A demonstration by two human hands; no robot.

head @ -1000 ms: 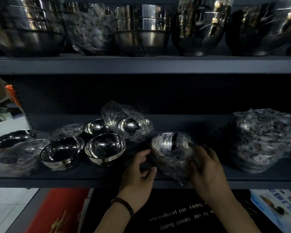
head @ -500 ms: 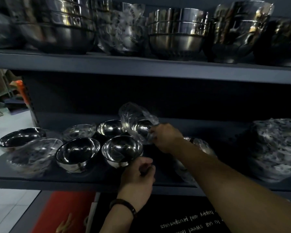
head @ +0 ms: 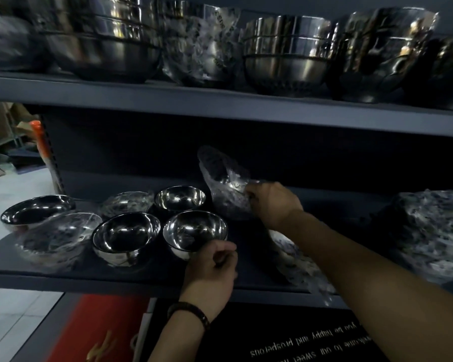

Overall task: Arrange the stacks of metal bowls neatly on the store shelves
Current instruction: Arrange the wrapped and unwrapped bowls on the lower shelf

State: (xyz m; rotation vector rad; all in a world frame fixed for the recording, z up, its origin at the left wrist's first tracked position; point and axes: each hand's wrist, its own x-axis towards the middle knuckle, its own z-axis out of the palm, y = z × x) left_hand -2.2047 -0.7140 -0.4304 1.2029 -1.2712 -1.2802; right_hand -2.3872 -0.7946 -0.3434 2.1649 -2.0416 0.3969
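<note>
Right hand (head: 272, 202) grips a plastic-wrapped bowl (head: 226, 190), tilted and glinting, far back on the lower shelf (head: 63, 274). Left hand (head: 209, 270) curls against the near shiny bowl (head: 195, 231); whether it grips is unclear.

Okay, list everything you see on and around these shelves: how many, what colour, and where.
bowl stacks: at least five, silver, some plastic-wrapped, on the upper shelf
bare bowls: four, shiny silver, left part of the lower shelf
wrapped bowls: two, silver under clear plastic, among the bare ones
held wrapped bowl: one, silver in plastic, tilted, mid lower shelf
wrapped bundle: one, silver in plastic, under the right forearm
wrapped stack: one, silver in plastic, far right of the lower shelf
orange piece: one, by the left shelf post
red mat: one, floor below
black mat: one, white lettering, floor below
bracelet: one, dark, left wrist
left hand: curled beside the front bare bowl; grip unclear
right hand: grips the held wrapped bowl
</note>
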